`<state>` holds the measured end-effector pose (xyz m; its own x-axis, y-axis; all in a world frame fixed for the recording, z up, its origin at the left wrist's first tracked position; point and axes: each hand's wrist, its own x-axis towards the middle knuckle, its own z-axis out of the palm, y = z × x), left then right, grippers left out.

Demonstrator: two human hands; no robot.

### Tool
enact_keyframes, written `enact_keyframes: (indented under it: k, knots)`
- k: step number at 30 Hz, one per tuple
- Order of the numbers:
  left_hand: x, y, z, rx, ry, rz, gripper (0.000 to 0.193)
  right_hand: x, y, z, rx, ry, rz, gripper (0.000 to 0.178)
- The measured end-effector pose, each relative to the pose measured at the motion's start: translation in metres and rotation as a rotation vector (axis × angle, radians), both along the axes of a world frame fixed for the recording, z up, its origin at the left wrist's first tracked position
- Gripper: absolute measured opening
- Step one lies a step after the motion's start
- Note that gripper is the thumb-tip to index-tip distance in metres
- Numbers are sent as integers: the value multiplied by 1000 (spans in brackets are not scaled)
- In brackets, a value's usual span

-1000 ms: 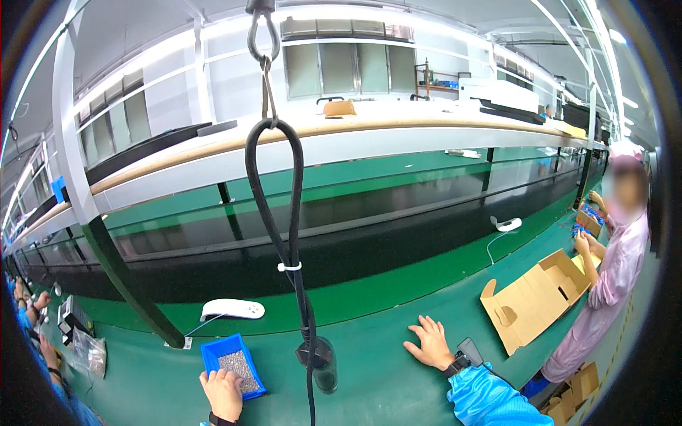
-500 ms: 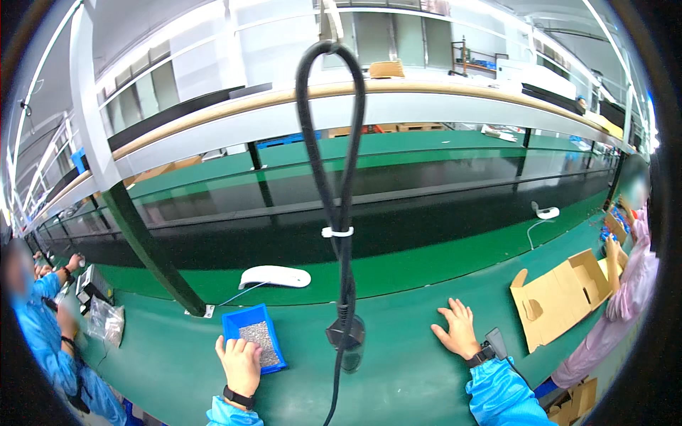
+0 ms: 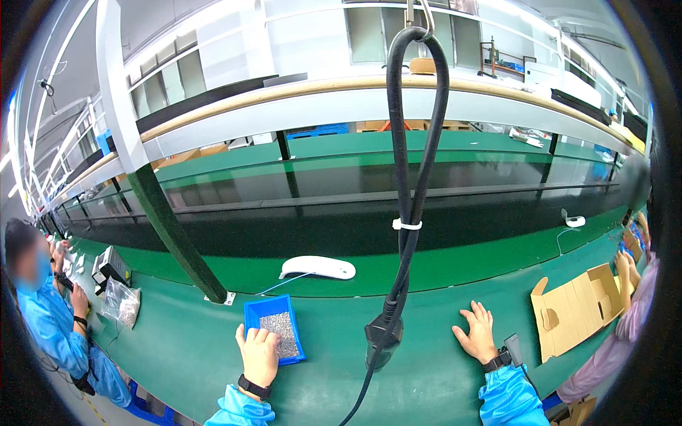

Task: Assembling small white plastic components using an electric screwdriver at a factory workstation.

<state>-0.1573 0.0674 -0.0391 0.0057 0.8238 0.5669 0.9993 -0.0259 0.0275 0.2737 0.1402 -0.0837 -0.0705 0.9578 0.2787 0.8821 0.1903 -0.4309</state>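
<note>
The bin (image 3: 264, 308) looks smooth plastic, its small pieces (image 3: 285, 332) metallic, the box (image 3: 572, 314) matt cardboard.

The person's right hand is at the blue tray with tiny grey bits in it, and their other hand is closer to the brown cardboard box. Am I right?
Not quite: the head view shows the left hand at the blue tray with tiny grey bits in it. The other hand, the right one, is closer to the brown cardboard box.
</note>
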Motion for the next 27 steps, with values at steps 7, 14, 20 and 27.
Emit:
enact_keyframes:
  k: [7,14,20,27]
  knots:
    - [0,0,2,-2,-27,-28,6,-1,1,2,-22,7,1,47]
    - [0,4,2,20,-10,-5,6,1,4,-2,6,-6,1,47]
    - [-2,2,2,17,-14,-27,5,1,3,-4,21,-9,7,47]
    - [0,0,6,-5,-36,-31,4,1,3,-3,17,-6,11,46]
